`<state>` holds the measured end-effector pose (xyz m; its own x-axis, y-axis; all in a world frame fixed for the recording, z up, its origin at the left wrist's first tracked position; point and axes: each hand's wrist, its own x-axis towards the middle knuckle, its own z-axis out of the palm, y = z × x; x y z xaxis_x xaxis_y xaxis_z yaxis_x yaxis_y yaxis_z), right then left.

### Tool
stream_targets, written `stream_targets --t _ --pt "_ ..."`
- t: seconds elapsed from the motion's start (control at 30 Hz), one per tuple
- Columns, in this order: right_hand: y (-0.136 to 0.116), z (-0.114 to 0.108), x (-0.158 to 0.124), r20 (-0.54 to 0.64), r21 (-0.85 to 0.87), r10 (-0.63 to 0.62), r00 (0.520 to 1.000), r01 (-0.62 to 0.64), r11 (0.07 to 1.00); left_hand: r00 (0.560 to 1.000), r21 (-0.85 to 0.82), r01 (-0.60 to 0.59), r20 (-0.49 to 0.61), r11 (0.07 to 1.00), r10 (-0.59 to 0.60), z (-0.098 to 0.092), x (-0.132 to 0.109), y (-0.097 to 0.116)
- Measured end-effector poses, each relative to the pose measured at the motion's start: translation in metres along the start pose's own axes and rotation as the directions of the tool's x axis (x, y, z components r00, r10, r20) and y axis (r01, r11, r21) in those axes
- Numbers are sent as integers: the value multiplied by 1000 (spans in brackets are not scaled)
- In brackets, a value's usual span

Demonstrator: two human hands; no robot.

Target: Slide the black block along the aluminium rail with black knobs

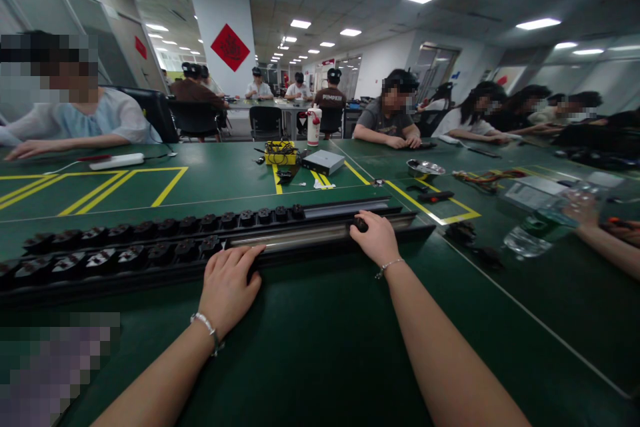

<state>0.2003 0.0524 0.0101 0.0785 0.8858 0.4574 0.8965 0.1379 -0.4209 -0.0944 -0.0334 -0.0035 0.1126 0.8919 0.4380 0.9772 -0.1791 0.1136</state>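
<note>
A long black rail [300,240] lies across the green table [320,347], with two rows of several small black parts [150,250] seated along its left half and bare metal track on the right. My left hand [227,283] rests flat on the rail's near edge, fingers stretched out. My right hand [376,239] sits further right on the rail, its fingers curled over a small black part [360,223] at the track.
A yellow box [280,152], a grey box [323,161], a white bottle [313,125] and a metal bowl [425,168] stand beyond the rail. A clear water bottle [537,230] lies at right near another person's arm [607,247]. Other people sit around the tables.
</note>
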Motion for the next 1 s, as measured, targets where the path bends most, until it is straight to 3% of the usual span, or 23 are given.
stream_targets --t 1.0 --pt "5 -3 2 26 -1 15 1000 -15 1000 1000 14 -6 -7 1000 6 0 0 0"
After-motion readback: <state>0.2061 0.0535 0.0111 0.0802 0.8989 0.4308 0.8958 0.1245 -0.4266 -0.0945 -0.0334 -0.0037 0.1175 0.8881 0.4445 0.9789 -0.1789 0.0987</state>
